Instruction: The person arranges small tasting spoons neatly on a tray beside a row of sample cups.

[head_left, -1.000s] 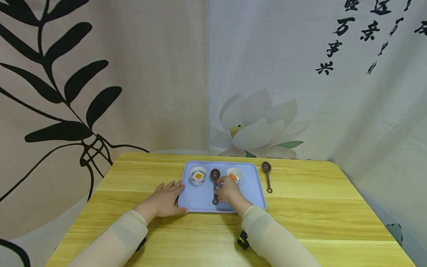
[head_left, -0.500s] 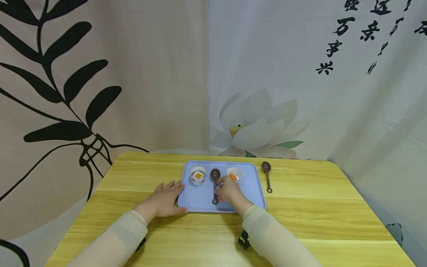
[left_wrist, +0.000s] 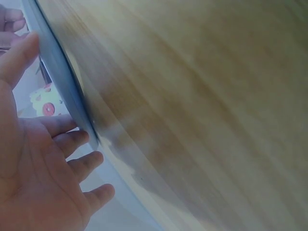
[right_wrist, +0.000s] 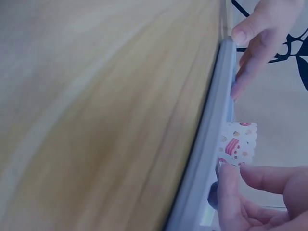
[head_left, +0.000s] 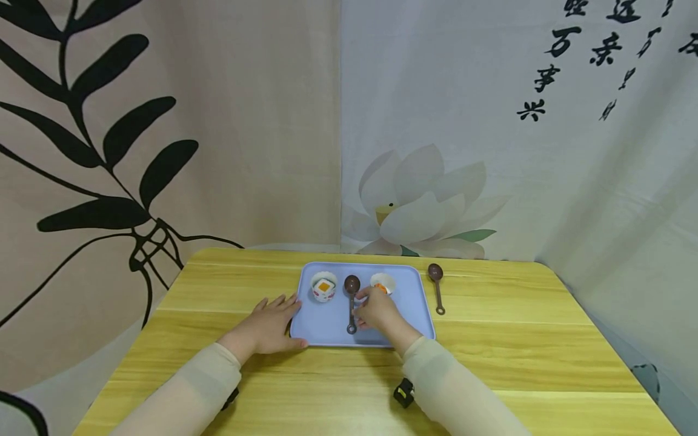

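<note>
A light-blue tray (head_left: 327, 327) lies on the table. On it are a brown spoon (head_left: 351, 283) in the middle and two small paper cups. The left cup (head_left: 324, 295) holds a white-and-orange piece; the right cup (head_left: 383, 280) has orange bits inside and is partly hidden by my right hand (head_left: 377, 310). That hand hovers just right of the spoon's handle, thumb and fingers apart and bare in the right wrist view. My left hand (head_left: 269, 327) rests at the tray's left edge with its fingers spread, thumb at the near-left corner.
A second brown spoon (head_left: 435, 272) lies on the wooden table (head_left: 491, 351), to the right of the tray. Behind the table's far edge hangs a printed curtain (head_left: 272, 121). Black wrist gear (head_left: 404, 393) shows under my right sleeve.
My right hand shifts slightly right, away from the handle of the spoon on the tray. That spoon stays in place, and the left hand has not moved.
</note>
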{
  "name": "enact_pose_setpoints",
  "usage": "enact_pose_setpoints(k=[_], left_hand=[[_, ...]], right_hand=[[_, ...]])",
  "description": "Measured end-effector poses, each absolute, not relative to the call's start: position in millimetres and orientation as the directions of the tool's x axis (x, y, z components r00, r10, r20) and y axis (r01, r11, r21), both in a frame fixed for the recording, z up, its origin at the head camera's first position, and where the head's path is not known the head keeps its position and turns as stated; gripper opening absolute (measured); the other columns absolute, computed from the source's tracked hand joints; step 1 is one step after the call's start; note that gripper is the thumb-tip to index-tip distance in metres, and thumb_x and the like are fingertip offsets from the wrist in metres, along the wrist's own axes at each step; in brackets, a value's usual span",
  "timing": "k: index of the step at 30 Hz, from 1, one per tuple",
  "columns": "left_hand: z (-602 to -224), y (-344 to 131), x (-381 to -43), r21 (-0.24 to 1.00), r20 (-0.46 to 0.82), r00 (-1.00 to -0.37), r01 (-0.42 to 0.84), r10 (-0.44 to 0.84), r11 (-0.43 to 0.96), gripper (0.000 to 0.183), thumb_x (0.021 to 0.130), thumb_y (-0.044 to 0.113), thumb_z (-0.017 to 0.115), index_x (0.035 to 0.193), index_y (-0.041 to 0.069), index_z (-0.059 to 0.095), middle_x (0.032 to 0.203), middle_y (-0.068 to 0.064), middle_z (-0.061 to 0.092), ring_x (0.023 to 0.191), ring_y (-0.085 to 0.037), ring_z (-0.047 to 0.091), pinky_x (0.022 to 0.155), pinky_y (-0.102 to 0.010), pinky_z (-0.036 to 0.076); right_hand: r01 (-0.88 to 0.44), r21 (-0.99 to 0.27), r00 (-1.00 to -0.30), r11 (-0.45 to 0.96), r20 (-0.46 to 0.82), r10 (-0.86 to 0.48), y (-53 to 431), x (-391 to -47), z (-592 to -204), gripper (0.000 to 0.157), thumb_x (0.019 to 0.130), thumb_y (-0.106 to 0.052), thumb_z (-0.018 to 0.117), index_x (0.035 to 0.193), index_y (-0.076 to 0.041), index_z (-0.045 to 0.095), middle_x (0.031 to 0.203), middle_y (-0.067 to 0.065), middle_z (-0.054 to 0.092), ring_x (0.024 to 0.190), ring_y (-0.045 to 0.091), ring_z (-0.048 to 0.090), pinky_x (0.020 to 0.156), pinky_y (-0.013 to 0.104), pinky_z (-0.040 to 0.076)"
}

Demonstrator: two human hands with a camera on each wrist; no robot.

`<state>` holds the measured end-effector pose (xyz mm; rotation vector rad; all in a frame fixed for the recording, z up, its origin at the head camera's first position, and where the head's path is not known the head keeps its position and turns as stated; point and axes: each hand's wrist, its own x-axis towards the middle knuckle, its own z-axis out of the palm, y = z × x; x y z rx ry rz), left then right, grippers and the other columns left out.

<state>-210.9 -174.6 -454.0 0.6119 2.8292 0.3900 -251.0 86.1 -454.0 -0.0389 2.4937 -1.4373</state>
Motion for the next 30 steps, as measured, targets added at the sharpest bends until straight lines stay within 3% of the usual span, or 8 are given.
enact_pose_setpoints(k=[15, 30], left_hand=[[-455, -174, -212, 0.288, -0.162, -0.891, 0.368, 0.424, 0.884, 0.099, 0.085, 0.064, 0.067, 0.153, -0.001, 0.036, 0.162, -0.017, 0.028, 0.148, -0.044, 0.024, 0.116, -0.065, 0.013], [-459, -175, -213, 0.28, -0.164, -0.888, 0.375, 0.429, 0.884, 0.1, 0.086, 0.066, 0.065, 0.154, 0.0, 0.035, 0.162, -0.016, 0.027, 0.148, -0.043, 0.024, 0.116, -0.065, 0.013]], right_hand=[[0.099, -0.881, -0.962, 0.463, -0.204, -0.181, 103, -243, -437, 0.032, 0.091, 0.001, 0.069, 0.12, 0.009, 0.059, 0.088, 0.012, 0.061, 0.065, 0.019, 0.065, 0.06, 0.033, 0.06], [0.103, -0.893, -0.964, 0.438, -0.198, -0.178, 129, -238, -421, 0.029, 0.092, 0.002, 0.067, 0.12, 0.007, 0.064, 0.094, 0.014, 0.062, 0.075, 0.03, 0.069, 0.064, 0.036, 0.061]])
